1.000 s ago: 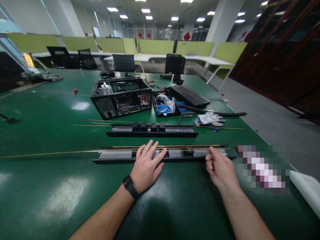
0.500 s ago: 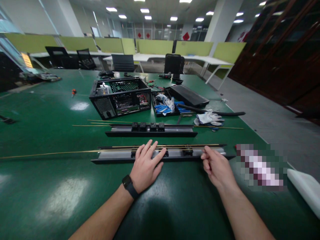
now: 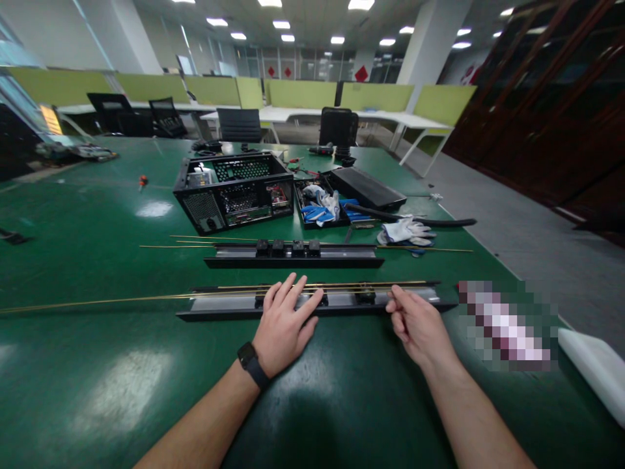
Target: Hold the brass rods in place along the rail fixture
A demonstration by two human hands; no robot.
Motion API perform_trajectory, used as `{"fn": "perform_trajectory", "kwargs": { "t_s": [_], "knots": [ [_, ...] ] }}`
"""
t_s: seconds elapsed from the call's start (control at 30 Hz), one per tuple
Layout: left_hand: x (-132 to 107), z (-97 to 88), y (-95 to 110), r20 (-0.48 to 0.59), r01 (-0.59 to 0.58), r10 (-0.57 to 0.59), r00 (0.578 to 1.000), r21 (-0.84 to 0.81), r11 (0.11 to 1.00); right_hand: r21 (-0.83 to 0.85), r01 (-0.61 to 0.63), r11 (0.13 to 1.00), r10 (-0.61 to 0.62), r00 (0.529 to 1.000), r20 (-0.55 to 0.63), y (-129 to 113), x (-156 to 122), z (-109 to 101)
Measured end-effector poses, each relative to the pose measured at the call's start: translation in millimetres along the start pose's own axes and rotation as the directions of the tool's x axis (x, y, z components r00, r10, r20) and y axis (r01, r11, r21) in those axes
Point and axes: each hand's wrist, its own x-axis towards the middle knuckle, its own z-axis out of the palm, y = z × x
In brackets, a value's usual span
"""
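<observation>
A long black rail with a pale inner channel [image 3: 219,305] lies across the green table in front of me. Thin brass-coloured rods [image 3: 122,301] run along it and stick out far past its left end. Spread fingers of my left hand [image 3: 286,322] rest over the rail's middle and the rods, partly covering small black blocks in the channel. Another black block [image 3: 364,294] shows between my hands. Toward the rail's right end, my right hand [image 3: 417,324] is closed, thumb and forefinger pinching one thin rod at its right part.
Behind lies a second black rail [image 3: 293,262] with several black blocks and more rods. Farther back are an open computer case [image 3: 234,195], a black tray of gloves [image 3: 319,205], a black panel [image 3: 366,185] and white gloves [image 3: 407,231]. A pixelated object [image 3: 505,322] lies right.
My right hand has shifted slightly left along the rail, still pinching. My left hand stays where it was, and the view has moved a little.
</observation>
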Motion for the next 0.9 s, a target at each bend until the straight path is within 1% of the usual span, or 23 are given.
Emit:
{"fn": "perform_trajectory", "kwargs": {
  "t_s": [0.07, 0.17, 0.2, 0.27, 0.33, 0.4, 0.67, 0.9],
  "knots": [
    [-0.1, 0.6, -0.5, -0.003, -0.002, 0.002, 1.0, 0.0, 1.0, -0.002, -0.003, 1.0, 0.003, 1.0, -0.02, -1.4, 0.0, -0.3],
    [-0.4, 1.3, -1.2, -0.011, -0.006, 0.006, 1.0, -0.001, 1.0, 0.021, 0.026, 0.999, -0.025, 0.997, -0.074, -1.8, 0.6, -1.0],
    [-0.5, 1.4, -1.3, -0.013, -0.008, 0.008, 1.0, -0.001, 1.0, 0.024, 0.029, 0.999, -0.028, 0.997, -0.069, -1.4, 0.4, -0.7],
    [-0.7, 1.1, -1.1, -0.011, -0.006, 0.006, 1.0, 0.0, 1.0, 0.011, 0.01, 1.0, -0.009, 1.0, -0.013, -0.3, -1.1, 1.3],
    [-0.6, 0.6, -0.6, -0.006, -0.004, 0.004, 1.0, 0.003, 1.0, -0.023, -0.013, 1.0, 0.014, 0.999, 0.045, 0.5, -3.6, 4.3],
    [-0.3, 0.1, -0.2, -0.004, -0.006, 0.006, 1.0, 0.008, 1.0, -0.061, -0.013, 0.998, 0.017, 0.997, 0.069, 0.5, -6.1, 6.8],
    [-0.7, 0.5, -0.1, 0.0, -0.005, 0.005, 1.0, 0.019, 1.0, -0.112, 0.016, 0.994, -0.01, 0.999, 0.051, 0.7, -8.8, 8.2],
    [-0.3, 0.1, 1.1, 0.004, 0.002, -0.002, 1.0, 0.017, 1.0, -0.192, 0.03, 0.981, -0.023, 0.999, 0.035, 1.8, -9.6, 10.4]
  ]
}}
